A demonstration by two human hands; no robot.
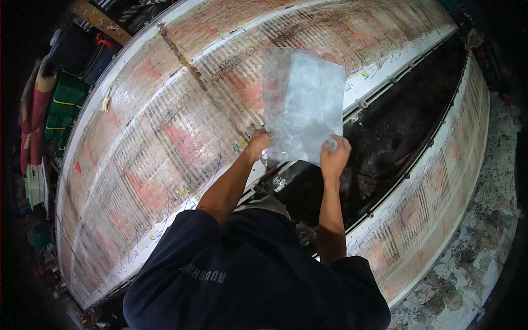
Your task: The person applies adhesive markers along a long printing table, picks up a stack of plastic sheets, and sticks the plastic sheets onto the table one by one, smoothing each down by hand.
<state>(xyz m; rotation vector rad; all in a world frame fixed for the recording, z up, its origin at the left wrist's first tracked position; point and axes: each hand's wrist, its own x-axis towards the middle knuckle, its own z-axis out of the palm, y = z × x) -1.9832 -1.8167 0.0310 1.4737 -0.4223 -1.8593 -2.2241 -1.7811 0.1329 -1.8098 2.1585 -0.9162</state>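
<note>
A person, wearing a dark shirt [258, 275], is holding a translucent plastic sheet [311, 96], possibly a flat bag, just above and right of the centre, toward one o'clock. The left hand [258, 144] is gripping its lower left corner, fingers closed on the film; the right hand [336, 155] is gripping the opposite lower corner, thumb lying by a small whitish round shape [331, 144], whether roll or bunched film one cannot tell. The two corners are probably being held apart so that the limp film is staying spread rather than folding. Behind it, a broad striped panel [187, 140] is curving from seven o'clock to one; a dark gap [404, 121] is lying between two and three, and a second curved panel [434, 190] is running beyond it at three to four. Green bundles [66, 104] are standing near ten, their yellow bands [67, 102] presumably holding each stack together, and red rolls [39, 115] are leaning just outside them.
</note>
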